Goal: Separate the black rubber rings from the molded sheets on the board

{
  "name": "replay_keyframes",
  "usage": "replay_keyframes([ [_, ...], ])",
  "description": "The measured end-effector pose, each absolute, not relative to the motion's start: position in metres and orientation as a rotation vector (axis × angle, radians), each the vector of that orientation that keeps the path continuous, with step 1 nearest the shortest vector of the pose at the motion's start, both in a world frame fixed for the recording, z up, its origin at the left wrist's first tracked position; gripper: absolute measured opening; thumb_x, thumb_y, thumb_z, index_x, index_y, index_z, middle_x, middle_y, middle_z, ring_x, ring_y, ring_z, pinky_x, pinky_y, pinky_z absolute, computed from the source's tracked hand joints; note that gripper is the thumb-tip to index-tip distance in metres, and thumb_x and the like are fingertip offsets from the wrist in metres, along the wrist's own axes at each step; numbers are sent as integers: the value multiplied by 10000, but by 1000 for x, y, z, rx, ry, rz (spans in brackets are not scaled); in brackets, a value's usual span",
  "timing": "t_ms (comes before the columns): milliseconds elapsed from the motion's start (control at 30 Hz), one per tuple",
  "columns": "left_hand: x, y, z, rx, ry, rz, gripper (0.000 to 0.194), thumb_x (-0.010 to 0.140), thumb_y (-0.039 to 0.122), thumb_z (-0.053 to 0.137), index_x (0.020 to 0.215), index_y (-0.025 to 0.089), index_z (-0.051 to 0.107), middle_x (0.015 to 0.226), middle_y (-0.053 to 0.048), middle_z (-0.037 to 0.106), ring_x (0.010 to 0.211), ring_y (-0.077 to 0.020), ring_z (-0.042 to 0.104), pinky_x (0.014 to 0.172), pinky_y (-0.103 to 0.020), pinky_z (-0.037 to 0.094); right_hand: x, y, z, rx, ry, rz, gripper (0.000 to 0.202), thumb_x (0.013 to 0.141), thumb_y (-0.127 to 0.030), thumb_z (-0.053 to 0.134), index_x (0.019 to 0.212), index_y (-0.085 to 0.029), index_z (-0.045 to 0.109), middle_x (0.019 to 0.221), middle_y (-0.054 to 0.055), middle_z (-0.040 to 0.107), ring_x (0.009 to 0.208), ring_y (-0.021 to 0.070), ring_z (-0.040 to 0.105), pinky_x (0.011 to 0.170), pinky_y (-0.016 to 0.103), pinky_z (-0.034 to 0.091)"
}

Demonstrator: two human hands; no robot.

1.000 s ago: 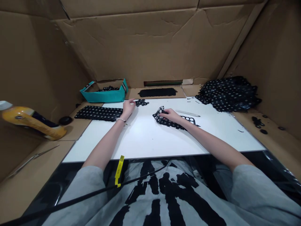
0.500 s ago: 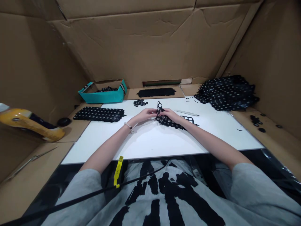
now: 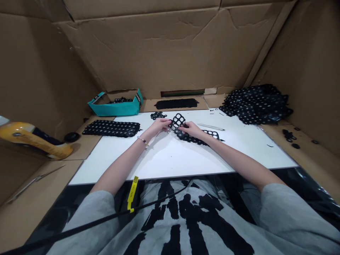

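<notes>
A black perforated sheet [image 3: 195,138] lies at the middle of the white board [image 3: 170,159], its left end lifted and showing large round holes. My left hand [image 3: 161,125], with a bracelet at the wrist, is closed on something small and dark at the left edge of that lifted end. My right hand [image 3: 191,129] pinches the sheet just to the right of the holes. Beyond my left hand sits a small cluster of black round pieces [image 3: 157,115]. A pale pen-like tool [image 3: 211,126] rests right of my right hand.
Another perforated sheet [image 3: 111,128] is at left, a teal box [image 3: 117,108] behind it. A dark strip stack [image 3: 176,103] lies at the back, a large pile of sheets [image 3: 257,104] at back right. Yellow bottle [image 3: 34,138] and tweezers [image 3: 37,179] are far left.
My left hand has moved slightly left, away from my right hand. The sheet's left end is now spread between them, with its holes facing up.
</notes>
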State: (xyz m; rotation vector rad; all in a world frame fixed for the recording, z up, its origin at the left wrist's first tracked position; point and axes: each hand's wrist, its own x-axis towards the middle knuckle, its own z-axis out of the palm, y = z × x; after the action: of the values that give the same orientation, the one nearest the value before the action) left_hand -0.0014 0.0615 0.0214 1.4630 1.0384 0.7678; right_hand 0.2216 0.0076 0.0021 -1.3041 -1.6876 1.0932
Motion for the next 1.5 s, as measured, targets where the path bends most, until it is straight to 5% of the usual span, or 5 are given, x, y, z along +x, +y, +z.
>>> replay_keyframes([
  [333,-72,108,12,1500,1666,1057,363,783,348,692,1076,138,739,538,13,538,421,-99,368,433,-240,277,223,5,3,-1350,-1686,1118,411,666,-568,709,693,-178,581,590,-6,592,587,147,512,603,276,371],
  [533,-66,114,1,1576,1485,1252,709,773,305,702,1452,182,542,1177,-122,719,586,-87,534,519,-219,403,223,3,6,-1353,-1696,1115,394,673,-550,712,687,-176,590,605,1,604,629,161,542,641,282,404],
  [767,-44,92,17,1994,1250,905,469,755,415,731,1132,136,755,1098,-138,752,929,-234,665,820,-321,520,223,4,3,-1360,-1703,1097,438,733,-614,653,733,-183,578,646,8,615,596,146,502,567,269,362],
  [1000,-1,53,30,2174,893,489,393,745,517,738,835,134,749,792,-39,702,734,-174,589,680,-279,461,223,5,1,-1273,-1750,1057,479,726,-655,636,757,-180,584,659,9,608,648,163,520,616,279,387],
  [1500,-2,66,10,1697,1113,707,521,692,308,791,1163,116,676,729,-43,698,608,-141,587,584,-255,441,222,6,2,-1286,-1739,1078,420,692,-594,641,665,-183,555,622,0,591,630,151,503,653,283,388],
])
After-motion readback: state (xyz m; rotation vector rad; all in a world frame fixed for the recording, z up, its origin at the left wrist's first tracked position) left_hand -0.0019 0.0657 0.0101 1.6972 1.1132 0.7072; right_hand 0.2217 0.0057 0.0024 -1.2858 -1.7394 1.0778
